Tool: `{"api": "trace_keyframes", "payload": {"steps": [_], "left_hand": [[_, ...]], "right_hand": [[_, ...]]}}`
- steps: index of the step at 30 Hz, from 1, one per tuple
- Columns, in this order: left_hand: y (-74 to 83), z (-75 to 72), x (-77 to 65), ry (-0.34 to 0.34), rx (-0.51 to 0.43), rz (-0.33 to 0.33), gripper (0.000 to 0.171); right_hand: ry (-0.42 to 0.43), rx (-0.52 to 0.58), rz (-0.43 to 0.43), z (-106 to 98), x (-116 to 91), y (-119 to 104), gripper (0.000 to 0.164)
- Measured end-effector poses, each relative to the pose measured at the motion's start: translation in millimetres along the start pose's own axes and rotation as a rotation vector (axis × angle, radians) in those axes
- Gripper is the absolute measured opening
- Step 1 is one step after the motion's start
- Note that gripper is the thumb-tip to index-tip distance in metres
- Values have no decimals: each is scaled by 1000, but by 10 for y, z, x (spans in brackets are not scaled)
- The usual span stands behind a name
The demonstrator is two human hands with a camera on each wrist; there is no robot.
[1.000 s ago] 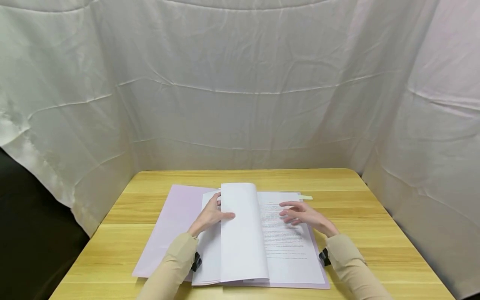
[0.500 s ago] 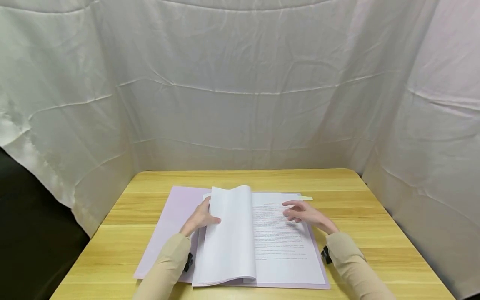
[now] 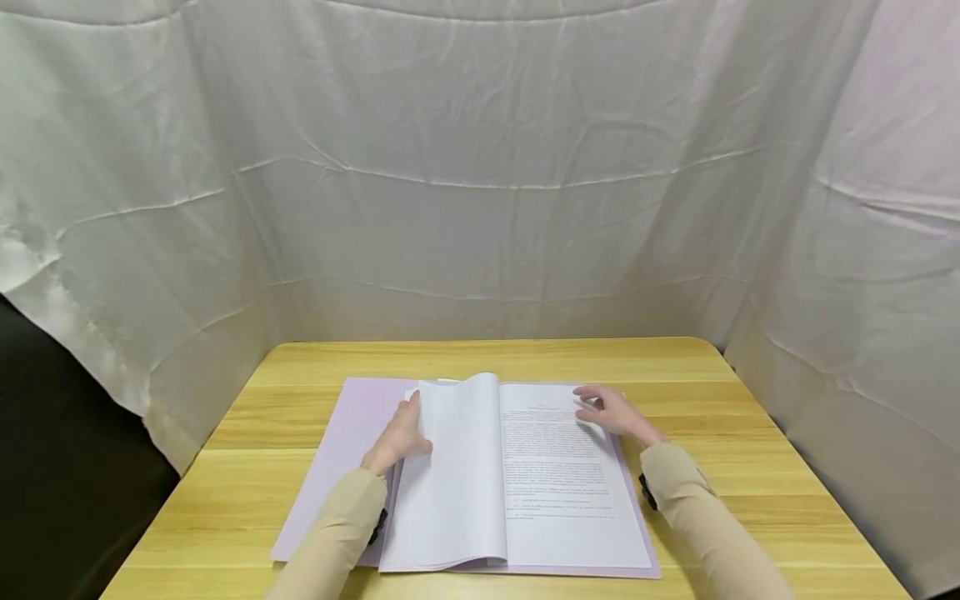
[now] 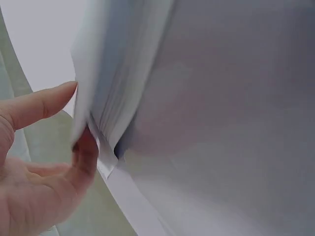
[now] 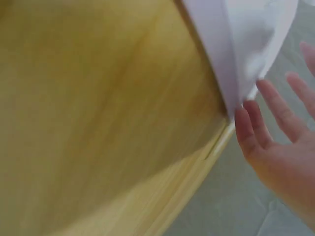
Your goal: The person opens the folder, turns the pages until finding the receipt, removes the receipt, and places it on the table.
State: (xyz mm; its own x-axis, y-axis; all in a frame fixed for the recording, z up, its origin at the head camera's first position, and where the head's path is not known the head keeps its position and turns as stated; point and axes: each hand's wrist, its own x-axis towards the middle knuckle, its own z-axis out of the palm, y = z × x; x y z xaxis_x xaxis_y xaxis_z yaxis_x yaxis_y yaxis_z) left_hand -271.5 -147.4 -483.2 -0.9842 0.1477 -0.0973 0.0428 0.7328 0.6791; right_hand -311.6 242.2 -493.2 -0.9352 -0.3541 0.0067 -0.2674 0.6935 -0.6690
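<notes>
A lilac folder (image 3: 341, 467) lies spread on the table, filled with white paper. My left hand (image 3: 396, 437) grips the left edge of a turned stack of blank-backed pages (image 3: 453, 475), which curves up toward the middle. In the left wrist view the thumb (image 4: 49, 104) lies on one side of that stack and curled fingers are on the other. Over the upper right of a printed page (image 3: 555, 475) is my right hand (image 3: 613, 415), its fingers spread and lightly bent. The right wrist view has its fingertips (image 5: 241, 118) at the folder's corner.
The wooden table (image 3: 750, 467) extends past the folder on both sides. Pale grey cloth (image 3: 480, 233) hangs behind and at both sides, with a dark area (image 3: 67, 450) at the lower left.
The left hand has shifted left with the turned pages, baring more of the printed sheet. The right hand has moved slightly up, and the pale tab at the top right is now covered.
</notes>
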Motion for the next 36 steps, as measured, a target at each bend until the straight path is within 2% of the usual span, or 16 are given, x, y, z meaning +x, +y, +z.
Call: {"api": "trace_keyframes", "payload": {"steps": [6, 9, 13, 17, 20, 26, 32, 36], "left_hand": [[27, 46, 15, 54, 110, 44, 99], [39, 72, 28, 51, 147, 73, 93], [56, 119, 45, -16, 125, 120, 85], [75, 170, 69, -97, 93, 154, 82], [86, 196, 91, -127, 92, 170, 81], [77, 204, 85, -176, 74, 163, 78], [45, 192, 61, -237, -7, 129, 63], [75, 198, 64, -276, -25, 97, 77]], "right_hand": [[81, -78, 11, 24, 73, 15, 54], [114, -147, 0, 32, 110, 20, 54], [130, -192, 11, 37, 153, 13, 55], [138, -190, 39, 42, 187, 13, 56], [146, -199, 39, 45, 216, 28, 56], [145, -206, 50, 27, 272, 39, 58], [119, -218, 80, 24, 305, 44, 56], [109, -229, 91, 27, 305, 44, 56]]}}
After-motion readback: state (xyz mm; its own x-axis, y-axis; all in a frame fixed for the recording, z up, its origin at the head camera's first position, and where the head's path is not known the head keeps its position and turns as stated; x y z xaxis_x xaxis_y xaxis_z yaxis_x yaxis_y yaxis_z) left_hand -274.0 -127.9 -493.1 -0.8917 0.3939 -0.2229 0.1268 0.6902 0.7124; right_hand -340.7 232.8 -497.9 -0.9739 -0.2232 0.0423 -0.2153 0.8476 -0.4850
